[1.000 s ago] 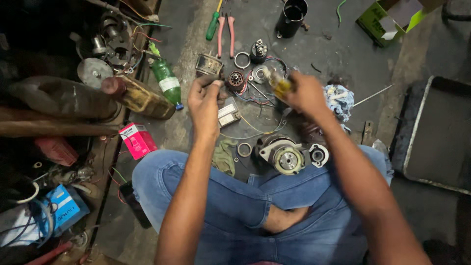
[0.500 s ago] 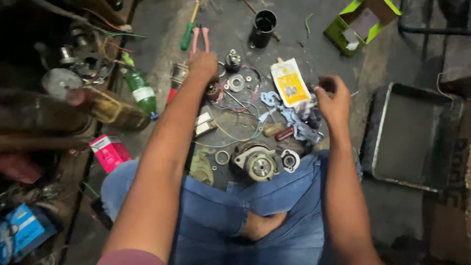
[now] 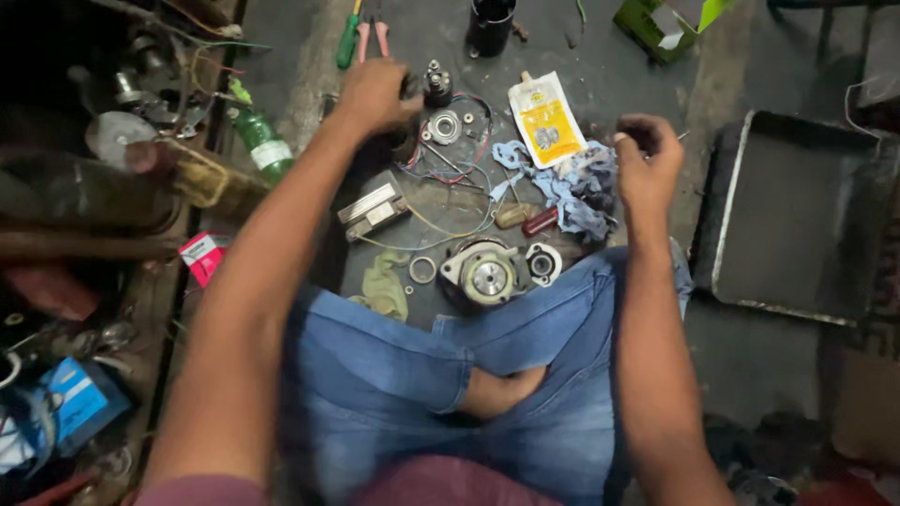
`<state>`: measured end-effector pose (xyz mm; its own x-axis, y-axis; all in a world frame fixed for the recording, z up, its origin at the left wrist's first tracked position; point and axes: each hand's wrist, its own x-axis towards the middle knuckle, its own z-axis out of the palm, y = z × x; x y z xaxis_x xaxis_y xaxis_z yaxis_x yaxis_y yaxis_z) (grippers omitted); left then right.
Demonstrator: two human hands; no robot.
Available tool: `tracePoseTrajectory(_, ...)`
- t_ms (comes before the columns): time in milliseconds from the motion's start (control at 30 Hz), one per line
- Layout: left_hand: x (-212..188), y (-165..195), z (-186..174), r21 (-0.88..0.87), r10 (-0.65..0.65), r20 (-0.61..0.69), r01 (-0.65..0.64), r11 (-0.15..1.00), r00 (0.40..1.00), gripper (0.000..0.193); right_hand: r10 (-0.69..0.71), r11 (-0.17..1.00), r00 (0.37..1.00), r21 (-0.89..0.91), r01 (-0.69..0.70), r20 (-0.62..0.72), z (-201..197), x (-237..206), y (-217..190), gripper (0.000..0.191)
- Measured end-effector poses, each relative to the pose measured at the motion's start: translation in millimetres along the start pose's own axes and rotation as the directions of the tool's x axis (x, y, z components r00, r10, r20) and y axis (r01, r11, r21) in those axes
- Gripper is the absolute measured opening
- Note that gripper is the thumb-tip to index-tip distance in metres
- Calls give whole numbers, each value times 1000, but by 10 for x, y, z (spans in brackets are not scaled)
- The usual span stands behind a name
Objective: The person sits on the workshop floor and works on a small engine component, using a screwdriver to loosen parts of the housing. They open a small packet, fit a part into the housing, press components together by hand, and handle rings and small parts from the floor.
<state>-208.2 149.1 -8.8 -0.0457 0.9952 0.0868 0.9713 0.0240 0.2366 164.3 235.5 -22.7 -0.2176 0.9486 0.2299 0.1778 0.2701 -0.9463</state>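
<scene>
Two hands work over a floor littered with parts. Left hand reaches forward, fingers curled over a small dark part that is mostly hidden, just beside a round bearing. Right hand hovers above a blue rag, fingers pinched narrow; whether it holds anything I cannot tell. A yellow pouch lies between them.

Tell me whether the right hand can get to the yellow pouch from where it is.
Probably yes: the right hand hangs just right of the yellow pouch, with only the blue rag low between them.
</scene>
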Motion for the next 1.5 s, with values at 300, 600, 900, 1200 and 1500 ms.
tracePoseTrajectory(300, -1439, 992, -66, -992, -133, 71, 84, 98, 989, 33, -248, 952, 966, 203, 229, 76, 165, -974, -868, 13)
tracePoseTrajectory(600, -1672, 1698, -186, -795, -5, -239, -193, 575, 971, 28, -273, 958, 881, 188, 214, 386, 267, -1410, -1195, 28)
tracePoseTrajectory(900, -1714, 1765, -213, -430, 254, -317, -377, 821, 914, 26, -308, 909, 841, -121, 398, 445, -11, -1584, -1254, 33)
tracePoseTrajectory(1200, -1730, 1812, -169, -404, 324, -236, -396, 825, 916, 32, -369, 819, 864, -320, 476, 343, 30, -1773, -1089, 27)
tracePoseTrajectory(1500, -1739, 1525, -497, -555, 179, -182, -251, 793, 967, 78, -360, 827, 883, -336, 451, 301, 53, -1779, -1073, 30)
